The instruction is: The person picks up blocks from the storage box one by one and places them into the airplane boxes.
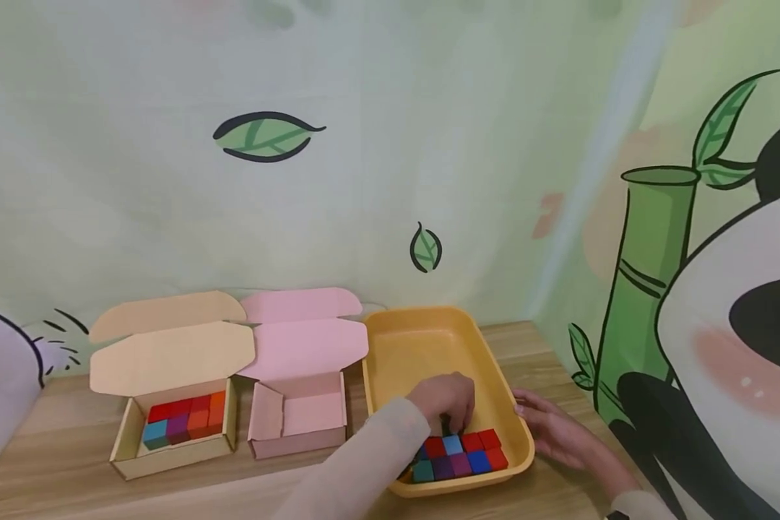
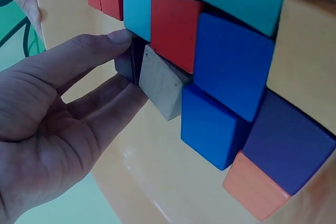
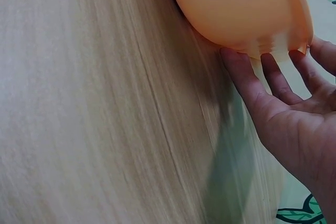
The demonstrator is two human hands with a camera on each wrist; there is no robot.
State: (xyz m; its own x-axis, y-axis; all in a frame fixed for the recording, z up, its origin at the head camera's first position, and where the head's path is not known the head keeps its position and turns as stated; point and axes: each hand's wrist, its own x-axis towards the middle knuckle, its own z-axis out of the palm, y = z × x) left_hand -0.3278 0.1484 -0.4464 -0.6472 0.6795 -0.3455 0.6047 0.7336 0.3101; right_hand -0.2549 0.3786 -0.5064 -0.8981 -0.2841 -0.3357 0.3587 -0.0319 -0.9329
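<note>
My left hand (image 1: 447, 397) reaches down into the yellow tray (image 1: 416, 354). In the left wrist view, its thumb and fingers pinch a dark cube (image 2: 124, 65), partly hidden by the thumb. Right beside it stands a grey cube (image 2: 163, 85), tilted. Rows of coloured cubes fill the near end of the tray, among them a light blue cube (image 1: 452, 444), a red cube (image 2: 175, 30) and a teal cube (image 1: 423, 471). My right hand (image 1: 552, 426) rests with spread fingers against the tray's outer right side, its fingertips touching the wall.
To the left, an open tan box (image 1: 126, 440) holds several red, orange, purple and blue cubes. Between it and the tray stands an open pink box (image 1: 312, 412), its lid folded back. All rest on a wooden table (image 1: 52, 440) before a printed backdrop.
</note>
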